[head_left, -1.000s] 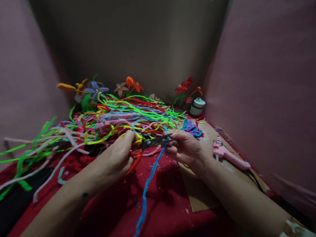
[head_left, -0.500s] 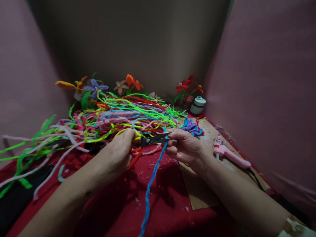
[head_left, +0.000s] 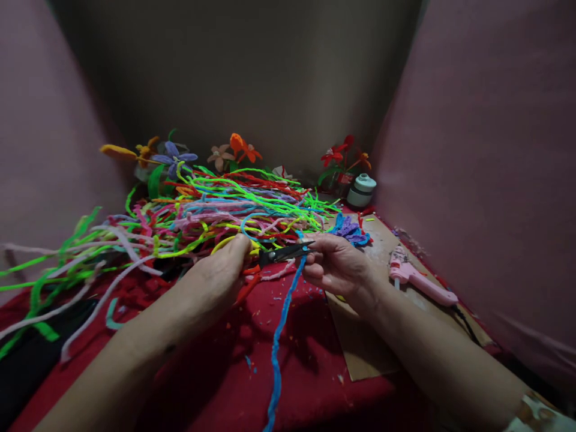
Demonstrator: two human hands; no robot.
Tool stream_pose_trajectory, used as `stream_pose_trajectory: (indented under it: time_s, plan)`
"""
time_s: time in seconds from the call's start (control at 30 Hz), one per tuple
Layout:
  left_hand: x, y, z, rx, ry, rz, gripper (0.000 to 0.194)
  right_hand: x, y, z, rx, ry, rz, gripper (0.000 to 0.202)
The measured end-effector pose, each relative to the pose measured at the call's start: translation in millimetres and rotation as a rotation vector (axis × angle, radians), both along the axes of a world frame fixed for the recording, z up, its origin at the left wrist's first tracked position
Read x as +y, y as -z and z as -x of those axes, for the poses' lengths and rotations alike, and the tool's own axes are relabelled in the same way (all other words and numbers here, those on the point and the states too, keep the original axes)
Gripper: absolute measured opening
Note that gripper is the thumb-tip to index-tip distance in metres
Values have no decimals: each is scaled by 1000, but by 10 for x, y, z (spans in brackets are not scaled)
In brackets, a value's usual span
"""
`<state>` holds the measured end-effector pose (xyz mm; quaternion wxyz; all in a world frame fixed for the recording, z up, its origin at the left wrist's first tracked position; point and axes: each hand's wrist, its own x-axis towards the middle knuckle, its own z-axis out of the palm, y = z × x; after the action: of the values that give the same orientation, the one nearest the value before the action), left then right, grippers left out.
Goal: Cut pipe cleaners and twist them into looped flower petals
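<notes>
My left hand [head_left: 227, 264] is closed round the handles of scissors [head_left: 275, 255] with black blades and yellow and red grips. The blades point right and lie across a fuzzy blue pipe cleaner [head_left: 283, 330] close to my fingertips. My right hand [head_left: 335, 264] pinches that pipe cleaner near its upper part, beside the blade tips. Its long end hangs down toward the bottom of the view. Behind both hands lies a big pile of colourful pipe cleaners [head_left: 252, 198].
On the right, a pink glue gun [head_left: 423, 282] rests on a brown board [head_left: 360, 354]. A blue and purple fuzzy flower [head_left: 348, 230] lies at the board's far end. Farther back stand a white-lidded jar [head_left: 361, 191] and red flowers [head_left: 333, 155]. Small scraps dot the red cloth [head_left: 216, 372].
The scissor blades have closed somewhat around the blue pipe cleaner. The hanging end of the pipe cleaner has swung slightly to the right. Both hands stay almost in place.
</notes>
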<state>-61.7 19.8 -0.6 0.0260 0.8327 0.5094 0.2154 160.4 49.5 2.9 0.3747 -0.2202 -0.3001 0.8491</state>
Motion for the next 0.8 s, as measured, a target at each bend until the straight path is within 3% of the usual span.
stream_pose_trajectory:
  time_s: [0.2, 0.4, 0.6, 0.8]
  plan:
    - [2, 16, 1, 6, -31, -4, 3, -7, -26, 16, -3, 43, 38, 9]
    - [6, 39, -21, 31, -38, -27, 6, -16, -49, 25, -4, 70, 76, 5]
    - [4, 48, -56, 58, -83, 47, 4, -24, -85, 44, -14, 120, 125, 10]
    - [44, 105, -82, -6, -36, -30, 3, -39, -76, 55, -39, 129, 139, 14]
